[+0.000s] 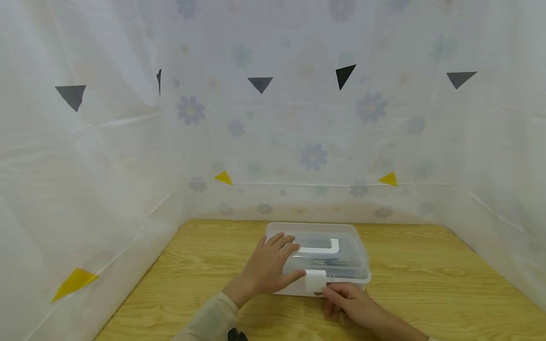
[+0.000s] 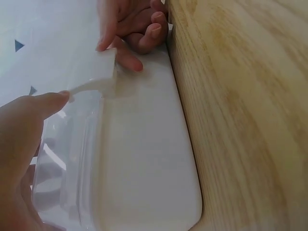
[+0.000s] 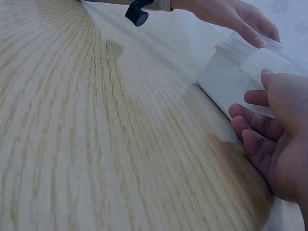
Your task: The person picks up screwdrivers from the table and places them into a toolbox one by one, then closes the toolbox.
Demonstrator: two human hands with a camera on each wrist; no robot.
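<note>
Head view looks down from afar; wrist views sit close, sharing the box point(image 1: 317, 258).

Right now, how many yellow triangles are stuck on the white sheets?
3. One yellow triangle is low on the left sheet, one is on the back sheet's left, and one is on its right. More may be out of view.

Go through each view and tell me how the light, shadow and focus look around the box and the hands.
Head view: soft, even light, sharp throughout, faint sheen on the box lid under the left hand. Left wrist view: the near left hand is blurred, the box wall washed out white. Right wrist view: dimmer, the right hand throws a dark shadow on the table, whose near wood grain is smeared.
</note>
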